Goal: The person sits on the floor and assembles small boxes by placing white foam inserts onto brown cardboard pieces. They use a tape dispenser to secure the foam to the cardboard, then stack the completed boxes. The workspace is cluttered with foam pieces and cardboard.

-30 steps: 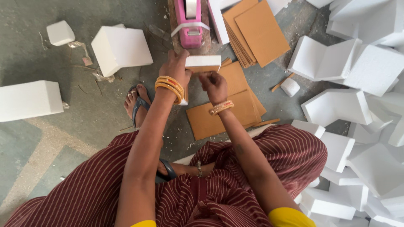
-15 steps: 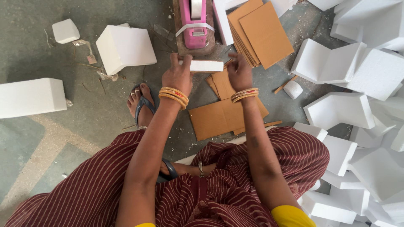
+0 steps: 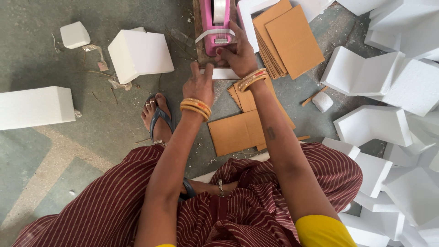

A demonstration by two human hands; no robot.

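On the grey floor, we work among foam blocks.
Our left hand pinches the small white block, lying crosswise; right hand, just beyond, grips the pink tape dispenser.

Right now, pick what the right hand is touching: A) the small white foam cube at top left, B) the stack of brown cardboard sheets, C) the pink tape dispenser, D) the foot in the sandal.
C: the right hand rests its fingertips on the pink tape dispenser, while the left hand holds a small white block just below it.
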